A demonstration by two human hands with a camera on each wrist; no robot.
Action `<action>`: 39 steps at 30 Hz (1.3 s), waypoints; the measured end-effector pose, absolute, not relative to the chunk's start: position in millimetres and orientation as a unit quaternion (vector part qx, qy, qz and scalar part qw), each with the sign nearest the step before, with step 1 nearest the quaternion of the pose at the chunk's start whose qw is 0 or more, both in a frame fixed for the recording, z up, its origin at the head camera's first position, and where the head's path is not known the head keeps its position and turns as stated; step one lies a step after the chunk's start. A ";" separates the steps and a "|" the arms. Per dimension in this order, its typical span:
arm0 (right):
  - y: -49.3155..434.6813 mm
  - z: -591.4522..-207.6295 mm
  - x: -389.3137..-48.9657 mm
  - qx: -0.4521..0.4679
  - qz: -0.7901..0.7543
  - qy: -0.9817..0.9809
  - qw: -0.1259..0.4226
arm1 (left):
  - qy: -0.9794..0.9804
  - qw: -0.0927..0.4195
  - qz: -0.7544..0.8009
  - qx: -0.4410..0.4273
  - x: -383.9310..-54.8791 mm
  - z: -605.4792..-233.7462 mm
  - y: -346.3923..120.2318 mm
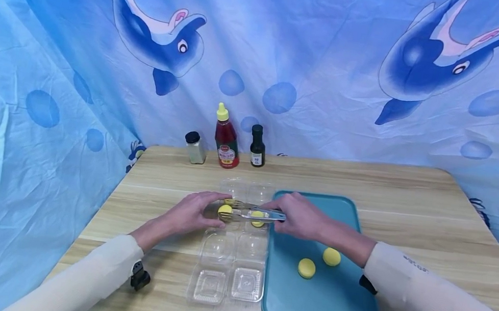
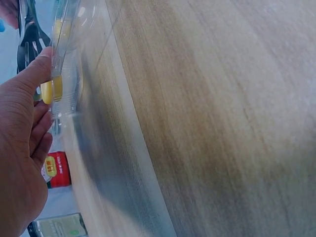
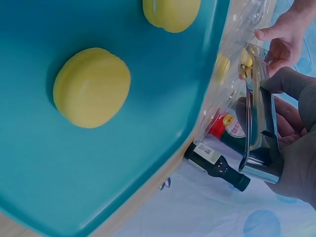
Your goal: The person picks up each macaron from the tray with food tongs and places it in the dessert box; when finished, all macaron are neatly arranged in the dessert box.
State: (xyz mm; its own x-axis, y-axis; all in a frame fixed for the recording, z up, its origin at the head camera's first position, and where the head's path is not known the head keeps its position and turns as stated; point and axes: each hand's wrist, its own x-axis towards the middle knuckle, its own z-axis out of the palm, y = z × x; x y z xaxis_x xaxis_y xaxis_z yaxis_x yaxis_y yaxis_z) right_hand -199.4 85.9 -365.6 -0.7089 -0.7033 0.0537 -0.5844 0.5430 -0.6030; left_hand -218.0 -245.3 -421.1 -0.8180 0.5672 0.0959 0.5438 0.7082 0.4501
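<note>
- Here's our centre of play: a clear plastic container [image 1: 235,249], its compartments in two columns, flat on the wooden table [image 1: 432,217]; seen from the head, it makes the middle of our clock.
- At two o'clock we have the right hand [image 1: 298,216], thumb and fingers curled around metal tongs [image 3: 269,121], pinching them firmly, tips aimed at nine.
- Between those tips, at eleven o'clock, sits a yellow macaron [image 1: 225,212] over a left-column compartment! Whether the metal actually touches it, we cannot tell.
- At ten o'clock, there's the left hand [image 1: 197,212], thumb and fingers spread apart at the container's left edge; from the left wrist we see the thumb tip against the plastic, the other fingers loosely bent.
- One o'clock, in the right column: a second yellow macaron [image 1: 258,222], partly under the tongs.
- Over to three o'clock, a blue tray [image 1: 320,304], right beside the container, carries two more: a near macaron [image 1: 307,269] and, at two o'clock from it, a far macaron [image 1: 332,257].
- Along the back we've got a black-lidded jar [image 1: 195,152] at eleven, a red sauce bottle [image 1: 227,142] just shy of twelve, and a small dark bottle [image 1: 257,148] just past it.
</note>
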 end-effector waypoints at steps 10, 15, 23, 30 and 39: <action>83.2 -360.5 -196.8 -0.356 -0.292 0.882 0.099 | 0.924 0.029 0.236 0.300 -219.3 -420.8 -243.4; 81.3 -358.5 -195.5 -0.347 -0.284 0.888 0.098 | 0.924 0.027 0.235 0.300 -219.3 -420.9 -243.2; 83.7 -354.9 -193.6 -0.345 -0.283 0.890 0.095 | 0.925 0.023 0.230 0.301 -218.6 -421.4 -244.0; 96.5 -348.8 -194.1 -0.353 -0.290 0.885 0.092 | 0.926 0.024 0.231 0.298 -217.7 -421.2 -243.2; 120.8 -343.5 -184.0 -0.361 -0.293 0.881 0.087 | 0.923 0.031 0.241 0.299 -218.5 -421.2 -243.0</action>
